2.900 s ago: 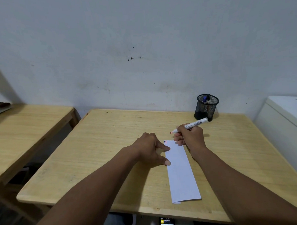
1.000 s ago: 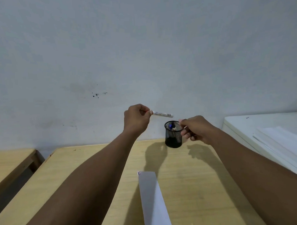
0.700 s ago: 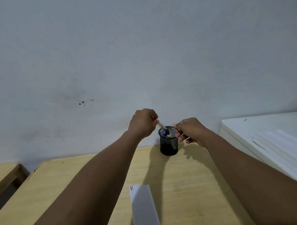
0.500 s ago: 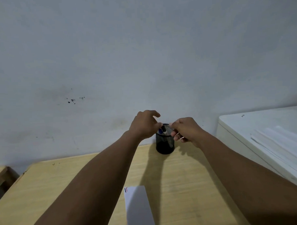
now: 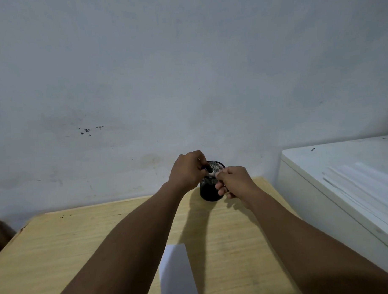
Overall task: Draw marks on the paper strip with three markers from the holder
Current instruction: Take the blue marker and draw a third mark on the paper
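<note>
Black mesh holder (image 5: 209, 191) nr table back edge | L hand (image 5: 187, 170) + R hand (image 5: 232, 181) both gripping marker (image 5: 210, 171)

Single view only — head-worn wide-angle camera, so no second view to share anything with. It looks forward and somewhat down from above the near edge of the light wooden table (image 5: 60, 250), facing the pale grey-blue scuffed wall (image 5: 186, 70), which fills the upper half of the frame. Both bare forearms run in from the bottom edge toward centre, so the view sits close behind them; the left hand (image 5: 187, 171) and right hand (image 5: 233, 180) meet mid-frame at the black wire-mesh cylindrical holder (image 5: 211, 193), near the table's far edge. Wide lens bends the edges — white flat-topped cabinet (image 5: 334, 164) at right, white paper strip (image 5: 177, 275) cut off at the bottom.
</note>
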`<state>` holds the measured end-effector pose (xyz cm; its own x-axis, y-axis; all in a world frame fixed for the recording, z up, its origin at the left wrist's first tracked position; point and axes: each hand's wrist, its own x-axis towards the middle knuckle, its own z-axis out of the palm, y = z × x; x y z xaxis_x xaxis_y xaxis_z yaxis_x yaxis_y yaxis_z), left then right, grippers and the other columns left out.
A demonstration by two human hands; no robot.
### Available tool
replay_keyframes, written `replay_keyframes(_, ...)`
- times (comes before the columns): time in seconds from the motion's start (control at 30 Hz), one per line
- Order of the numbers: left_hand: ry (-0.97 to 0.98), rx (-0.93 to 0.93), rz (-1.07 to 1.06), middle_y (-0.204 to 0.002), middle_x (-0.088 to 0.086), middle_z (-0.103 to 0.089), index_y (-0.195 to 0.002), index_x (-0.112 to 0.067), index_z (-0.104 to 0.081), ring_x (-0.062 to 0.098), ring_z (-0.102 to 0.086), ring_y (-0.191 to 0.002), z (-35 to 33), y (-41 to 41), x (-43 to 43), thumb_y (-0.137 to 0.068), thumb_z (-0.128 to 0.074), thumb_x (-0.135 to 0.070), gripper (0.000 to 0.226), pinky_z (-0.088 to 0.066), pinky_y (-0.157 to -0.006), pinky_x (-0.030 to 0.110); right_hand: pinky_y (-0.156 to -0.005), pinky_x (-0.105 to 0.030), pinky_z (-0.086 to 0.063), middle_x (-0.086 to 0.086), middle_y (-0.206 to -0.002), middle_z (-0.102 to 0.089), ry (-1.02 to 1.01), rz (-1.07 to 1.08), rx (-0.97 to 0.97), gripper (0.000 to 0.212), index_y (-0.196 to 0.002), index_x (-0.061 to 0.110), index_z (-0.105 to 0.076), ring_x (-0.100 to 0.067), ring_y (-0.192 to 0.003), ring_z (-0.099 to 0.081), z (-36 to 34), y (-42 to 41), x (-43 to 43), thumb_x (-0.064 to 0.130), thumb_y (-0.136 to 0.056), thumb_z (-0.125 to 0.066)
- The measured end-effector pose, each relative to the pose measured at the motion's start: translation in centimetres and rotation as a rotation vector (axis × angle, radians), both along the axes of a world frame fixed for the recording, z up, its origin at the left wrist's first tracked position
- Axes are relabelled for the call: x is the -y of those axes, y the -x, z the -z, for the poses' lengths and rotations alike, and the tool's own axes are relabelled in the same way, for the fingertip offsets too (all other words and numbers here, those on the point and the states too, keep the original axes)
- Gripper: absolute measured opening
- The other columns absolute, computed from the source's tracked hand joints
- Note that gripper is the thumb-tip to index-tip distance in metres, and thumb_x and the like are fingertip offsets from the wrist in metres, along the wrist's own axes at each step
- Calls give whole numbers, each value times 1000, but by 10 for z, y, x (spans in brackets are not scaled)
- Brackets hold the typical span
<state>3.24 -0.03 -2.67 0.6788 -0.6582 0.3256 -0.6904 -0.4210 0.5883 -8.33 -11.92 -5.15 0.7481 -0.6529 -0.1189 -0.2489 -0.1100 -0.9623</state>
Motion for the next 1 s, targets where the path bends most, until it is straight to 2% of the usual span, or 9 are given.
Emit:
replay_keyframes(0.27,171,66,-69,-84,1,-79,-87,-17,-74,17,-75,-82,-34,6,-35,-83,-77,-15,6,-60,-80,35,-43,-24,-40,-7,-68,-69,-162,-42,12,11,-93,9,-65,-16,-46,-60,-25,5,-27,19,-94,-67)
replay_keyframes(0.4,277,36,-126,-83,-3,-78,-95,-13,-77,9,-75,-78,-66,23,-76,-85,-79,-19,12,-52,-65,11,-50,-27,-44,-8,-73,-71,-339,-115,43,36,-96,8,-65,-20,-57,-65,-42,10,-67,44,-99,-60)
replay_keyframes(0.5,364,-42,-159,-78,-3,-78,-91,-13,-78,7,-75,-72,-77,37,-112,-85,-81,-23,12,-55,-65,16,-51,-27,-43,-13,-91,-72,-555,-174,79,62,-105,2,-65,-21,-66,-67,-51,13,-100,62,-98,-52)
replay_keyframes(0.57,410,-150,-137,-76,1,-79,-88,-11,-77,10,-75,-68,-76,45,-137,-84,-82,-24,14,-55,-64,20,-45,-24,-41,-12,-90,-71,-696,-168,138,69,-108,0,-65,-17,-57,-63,-52,11,-123,67,-95,-52)
replay_keyframes(0.63,437,-238,-119,-78,7,-80,-87,-8,-77,17,-77,-71,-68,50,-162,-84,-83,-24,17,-58,-66,27,-39,-20,-34,-7,-76,-64,-775,-127,206,59,-98,6,-64,-11,-43,-52,-51,5,-142,64,-95,-56)
replay_keyframes(0.7,447,-309,-125,-81,13,-80,-90,-6,-77,25,-78,-75,-55,55,-185,-84,-82,-23,18,-58,-70,32,-36,-18,-29,-3,-65,-57,-782,-90,248,39,-90,12,-60,-8,-38,-44,-48,1,-159,50,-98,-61)
replay_keyframes(0.77,436,-374,-141,-83,17,-79,-92,-3,-78,25,-77,-73,-37,60,-204,-86,-81,-20,18,-58,-68,32,-34,-18,-30,-2,-58,-55,-751,-87,264,26,-86,13,-59,-7,-34,-43,-41,-1,-171,34,-99,-64)
replay_keyframes(0.9,481,-526,-143,-75,14,-73,-87,1,-77,22,-72,-66,-6,67,-226,-91,-75,-14,16,-57,-64,29,-35,-19,-35,-4,-54,-58,-575,-169,258,25,-84,9,-58,-8,-35,-47,-27,3,-184,26,-101,-63)
replay_keyframes(1.0,567,-602,-270,-73,11,-72,-82,1,-76,20,-70,-62,16,58,-255,-94,-72,-14,19,-58,-64,28,-39,-18,-33,-5,-55,-55,-503,-130,303,27,-79,12,-52,-9,-37,-44,-28,16,-166,21,-102,-60)
